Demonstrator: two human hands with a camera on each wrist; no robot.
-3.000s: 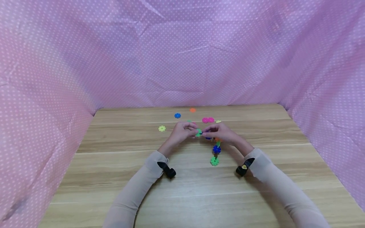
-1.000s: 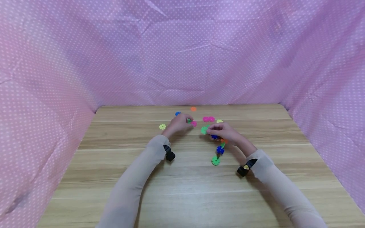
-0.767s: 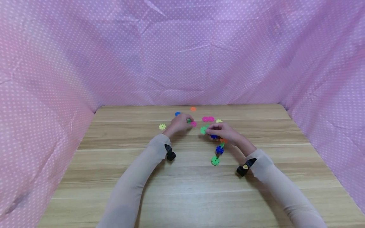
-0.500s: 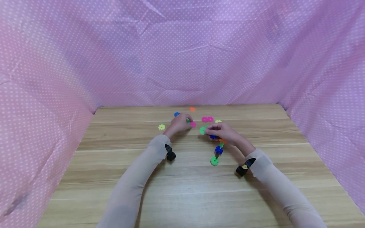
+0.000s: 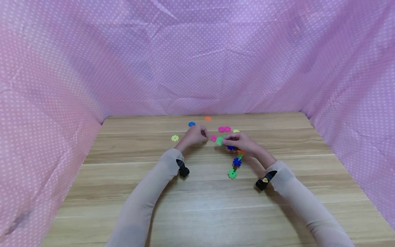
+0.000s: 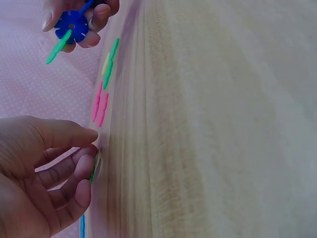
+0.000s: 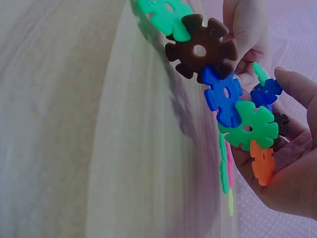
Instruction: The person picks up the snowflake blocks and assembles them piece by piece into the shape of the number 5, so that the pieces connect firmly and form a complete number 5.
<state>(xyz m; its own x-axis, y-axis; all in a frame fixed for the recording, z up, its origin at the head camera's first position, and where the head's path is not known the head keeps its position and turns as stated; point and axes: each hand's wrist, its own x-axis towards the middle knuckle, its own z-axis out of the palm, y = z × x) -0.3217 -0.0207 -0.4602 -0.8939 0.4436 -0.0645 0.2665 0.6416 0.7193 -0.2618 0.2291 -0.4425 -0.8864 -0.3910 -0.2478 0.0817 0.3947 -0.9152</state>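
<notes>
My right hand (image 5: 242,142) pinches a chain of interlocked, notched plastic snowflake discs. In the right wrist view, the chain has a brown disc (image 7: 200,48), a blue disc (image 7: 224,96), a green disc (image 7: 250,126) and an orange disc (image 7: 263,163). A dark blue disc (image 6: 72,27) with a green one (image 6: 58,47) slotted in shows at its other end in the left wrist view. My left hand (image 5: 196,134) hovers low to the left with loosely curled fingers and holds nothing visible. A green disc (image 6: 92,171) peeks out behind those fingers. A pink disc (image 5: 213,138) lies between the hands.
Loose discs lie on the wooden table (image 5: 200,206): yellow (image 5: 175,138) at left, blue (image 5: 191,124) and orange (image 5: 207,118) at the back, and joined pink ones (image 5: 224,129). Another yellow disc (image 5: 236,131) is behind the right hand. Pink dotted cloth (image 5: 197,68) surrounds the table.
My left hand let go of the chain's end and reached left to the loose discs. Since half a second ago it has drawn slightly nearer; the pink disc has shifted right. My right hand keeps the chain.
</notes>
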